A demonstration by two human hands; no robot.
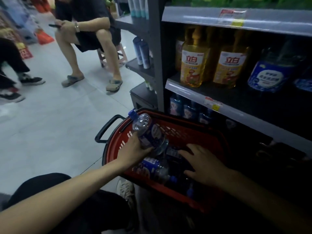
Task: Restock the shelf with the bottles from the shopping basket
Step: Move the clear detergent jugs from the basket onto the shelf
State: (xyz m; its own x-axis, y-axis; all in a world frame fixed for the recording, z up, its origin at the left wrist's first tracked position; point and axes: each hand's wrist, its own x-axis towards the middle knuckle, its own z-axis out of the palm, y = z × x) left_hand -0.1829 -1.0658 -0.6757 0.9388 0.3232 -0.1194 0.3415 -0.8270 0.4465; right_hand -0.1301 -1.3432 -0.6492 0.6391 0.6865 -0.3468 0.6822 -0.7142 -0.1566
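Two bare forearms reach from the bottom edge toward a red basket (189, 132) on the floor beside a dark shelf (219, 97). Left hand (135, 152) grips a bottle (148, 132) near its base, fingers wrapped round the lower body, lifting it over the basket's near-left rim. Its long axis tilts up and away, blue cap toward the far-left rim. Right hand (202, 164) hovers low inside the basket, fingers spread, holding nothing. More bottles (155, 168) lie on their sides at the bottom, one cap pointing to the near edge. Judging by the clear thin plastic, each looks filled, fairly heavy, slightly squashy and smooth; the labelled middle seems the safest hold.
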